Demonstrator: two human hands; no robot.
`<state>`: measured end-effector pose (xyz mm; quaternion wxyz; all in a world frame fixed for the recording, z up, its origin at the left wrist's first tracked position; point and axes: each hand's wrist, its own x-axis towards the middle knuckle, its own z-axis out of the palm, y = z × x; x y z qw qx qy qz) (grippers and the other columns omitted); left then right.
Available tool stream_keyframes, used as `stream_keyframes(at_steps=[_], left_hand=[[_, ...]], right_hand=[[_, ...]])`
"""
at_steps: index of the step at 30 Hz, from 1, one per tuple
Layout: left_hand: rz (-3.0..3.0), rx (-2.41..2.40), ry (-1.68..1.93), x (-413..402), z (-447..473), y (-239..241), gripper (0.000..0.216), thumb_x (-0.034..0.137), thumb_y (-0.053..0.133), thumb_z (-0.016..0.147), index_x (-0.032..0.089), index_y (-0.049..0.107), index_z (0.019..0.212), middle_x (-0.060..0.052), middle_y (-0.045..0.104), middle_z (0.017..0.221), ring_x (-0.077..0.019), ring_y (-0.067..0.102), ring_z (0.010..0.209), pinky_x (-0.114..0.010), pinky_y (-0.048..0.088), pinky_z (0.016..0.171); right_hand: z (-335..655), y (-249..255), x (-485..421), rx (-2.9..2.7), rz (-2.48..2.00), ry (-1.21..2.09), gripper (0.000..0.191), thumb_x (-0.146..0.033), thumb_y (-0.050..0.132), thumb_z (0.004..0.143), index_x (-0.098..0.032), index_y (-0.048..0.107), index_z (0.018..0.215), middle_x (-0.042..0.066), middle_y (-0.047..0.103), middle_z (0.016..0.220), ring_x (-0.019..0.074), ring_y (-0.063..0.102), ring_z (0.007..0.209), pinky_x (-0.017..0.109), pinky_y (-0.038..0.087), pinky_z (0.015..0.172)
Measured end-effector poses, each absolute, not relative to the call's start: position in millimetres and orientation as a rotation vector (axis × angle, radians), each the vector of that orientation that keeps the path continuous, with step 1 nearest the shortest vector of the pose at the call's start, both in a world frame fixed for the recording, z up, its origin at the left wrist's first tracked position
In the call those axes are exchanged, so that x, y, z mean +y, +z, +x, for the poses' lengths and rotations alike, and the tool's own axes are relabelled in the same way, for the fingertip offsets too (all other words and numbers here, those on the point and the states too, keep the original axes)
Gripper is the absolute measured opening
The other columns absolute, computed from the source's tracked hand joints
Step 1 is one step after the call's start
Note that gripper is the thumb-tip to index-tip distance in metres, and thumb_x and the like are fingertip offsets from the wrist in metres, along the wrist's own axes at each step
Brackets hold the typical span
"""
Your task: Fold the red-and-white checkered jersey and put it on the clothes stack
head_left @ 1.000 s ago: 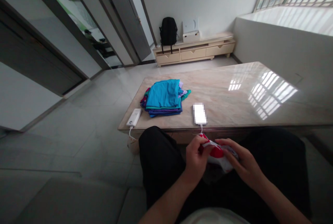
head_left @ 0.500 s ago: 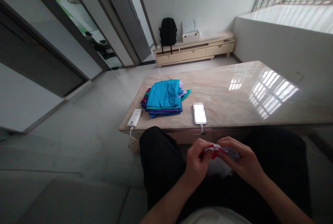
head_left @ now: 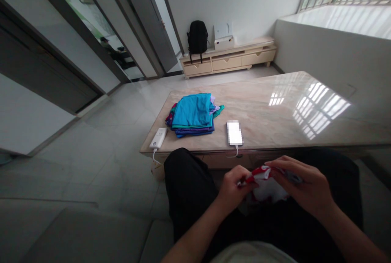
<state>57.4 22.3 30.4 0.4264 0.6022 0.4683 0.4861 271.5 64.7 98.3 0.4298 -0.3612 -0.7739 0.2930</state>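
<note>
Cloth [head_left: 265, 183], red and white, pinched in my left grip [head_left: 233, 185] and right grip [head_left: 305, 187]; folded stack [head_left: 192, 114] on worktop [head_left: 275, 116] beyond.

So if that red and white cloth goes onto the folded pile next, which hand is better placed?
Probably the left hand. It grips the red and white cloth on the side nearer the folded pile, which lies left of centre on the table. The right hand would have to cross over.
</note>
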Motion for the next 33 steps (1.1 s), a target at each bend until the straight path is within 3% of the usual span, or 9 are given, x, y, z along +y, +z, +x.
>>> stream_keyframes(at_steps=[6, 11, 17, 22, 26, 28, 31, 33], left_hand=[[1.534, 1.229, 1.099, 26, 46, 14, 0.026, 0.041, 0.075, 0.089, 0.016, 0.071, 0.093, -0.003, 0.069, 0.094, -0.0171, 0.062, 0.089, -0.025, 0.045, 0.080], [1.525, 1.429, 1.190, 39, 42, 36, 0.026, 0.043, 0.069, 0.094, 0.017, 0.066, 0.094, 0.000, 0.067, 0.081, -0.0131, 0.060, 0.072, -0.022, 0.045, 0.068], [1.923, 1.447, 1.196, 56, 45, 57, 0.029, 0.044, 0.058, 0.101, 0.022, 0.067, 0.117, -0.005, 0.076, 0.106, -0.0183, 0.071, 0.094, -0.028, 0.052, 0.086], [2.119, 1.153, 0.954, 51, 41, 31, 0.052, 0.054, 0.066, 0.095, 0.022, 0.063, 0.135, -0.010, 0.071, 0.127, -0.0232, 0.069, 0.112, -0.032, 0.052, 0.100], [2.097, 1.053, 0.628, 38, 30, -8, 0.031, 0.039, 0.055, 0.103, 0.016, 0.074, 0.109, -0.012, 0.074, 0.111, -0.0212, 0.067, 0.102, -0.030, 0.052, 0.094], [2.041, 1.166, 0.560, 34, 26, -20, 0.027, 0.034, 0.056, 0.101, 0.015, 0.075, 0.096, -0.010, 0.075, 0.100, -0.0207, 0.066, 0.095, -0.030, 0.050, 0.090], [1.897, 1.373, 0.618, 47, 21, -15, 0.024, 0.032, 0.060, 0.098, 0.014, 0.073, 0.090, -0.007, 0.075, 0.092, -0.0188, 0.066, 0.085, -0.027, 0.049, 0.077], [1.866, 1.441, 0.686, 79, 20, 6, 0.025, 0.030, 0.058, 0.098, 0.012, 0.072, 0.087, -0.005, 0.074, 0.084, -0.0172, 0.064, 0.076, -0.025, 0.046, 0.067]], right_hand=[[300, 122, 73, -2.001, -0.846, 0.465, 0.024, -0.020, 0.070, 0.092, -0.030, 0.075, 0.113, 0.000, 0.075, 0.099, 0.0150, 0.072, 0.077, 0.023, 0.057, 0.066], [325, 126, 87, -1.969, -1.009, 0.064, 0.018, -0.028, 0.066, 0.095, -0.032, 0.074, 0.111, -0.002, 0.076, 0.106, 0.0188, 0.074, 0.079, 0.028, 0.060, 0.072], [345, 129, 106, -1.948, -1.070, -0.214, 0.020, -0.032, 0.054, 0.101, -0.027, 0.068, 0.116, 0.003, 0.074, 0.109, 0.0202, 0.074, 0.085, 0.030, 0.059, 0.076], [356, 130, 86, -1.952, -1.124, -0.174, 0.026, -0.030, 0.051, 0.100, -0.034, 0.066, 0.122, 0.000, 0.073, 0.107, 0.0201, 0.073, 0.083, 0.032, 0.059, 0.072], [380, 105, 53, -1.957, -1.185, -0.019, 0.044, -0.033, 0.053, 0.096, -0.056, 0.059, 0.133, -0.005, 0.073, 0.108, 0.0239, 0.073, 0.083, 0.039, 0.060, 0.066], [392, 87, 46, -1.927, -1.298, 0.051, 0.046, -0.037, 0.052, 0.094, -0.061, 0.056, 0.133, -0.006, 0.073, 0.111, 0.0264, 0.074, 0.086, 0.042, 0.058, 0.062], [400, 69, 69, -1.775, -1.542, 0.081, 0.038, -0.042, 0.052, 0.093, -0.044, 0.067, 0.128, 0.000, 0.074, 0.115, 0.0300, 0.074, 0.093, 0.043, 0.057, 0.070], [398, 75, 115, -1.567, -1.596, -0.045, 0.038, -0.045, 0.055, 0.090, -0.024, 0.077, 0.112, 0.009, 0.077, 0.099, 0.0303, 0.074, 0.087, 0.040, 0.054, 0.071]])
